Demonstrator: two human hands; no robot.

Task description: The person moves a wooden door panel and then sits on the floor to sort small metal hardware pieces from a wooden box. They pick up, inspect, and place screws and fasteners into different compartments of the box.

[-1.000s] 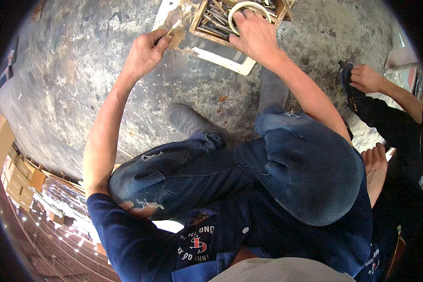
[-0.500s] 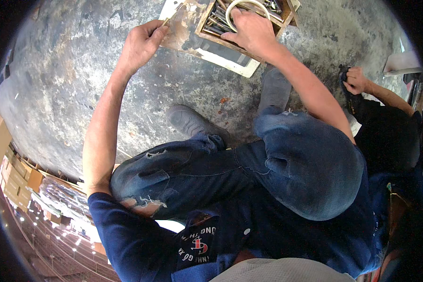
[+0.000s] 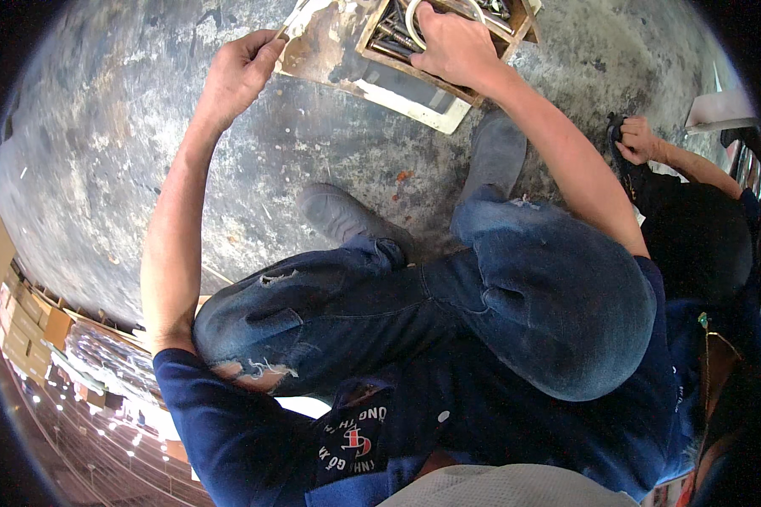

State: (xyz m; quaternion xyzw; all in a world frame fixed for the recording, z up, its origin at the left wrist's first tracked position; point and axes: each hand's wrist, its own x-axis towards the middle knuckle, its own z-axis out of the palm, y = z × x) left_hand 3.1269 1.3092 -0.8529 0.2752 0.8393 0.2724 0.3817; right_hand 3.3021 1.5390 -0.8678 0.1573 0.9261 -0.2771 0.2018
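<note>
Farther off and slightly left, the left hand (image 3: pixel 243 72) has been carried since the earlier frame, and a co-worker's lower hand is no longer seen at the right. A thin pale stick (image 3: pixel 289 24) is held between the narrowed fingers of the left hand, above the left edge of a worn, stained board (image 3: pixel 325 51). By the right hand (image 3: pixel 455 46) the near part of a cream ring (image 3: pixel 411 25) is covered; whether it is gripped cannot be told. Slender metal pieces (image 3: pixel 397 38) are contained beneath the ring in a wooden box (image 3: pixel 370 29), set over the board on the mottled floor (image 3: pixel 144 169). At the right, something dark is grasped by a co-worker's hand (image 3: pixel 638 139).
</note>
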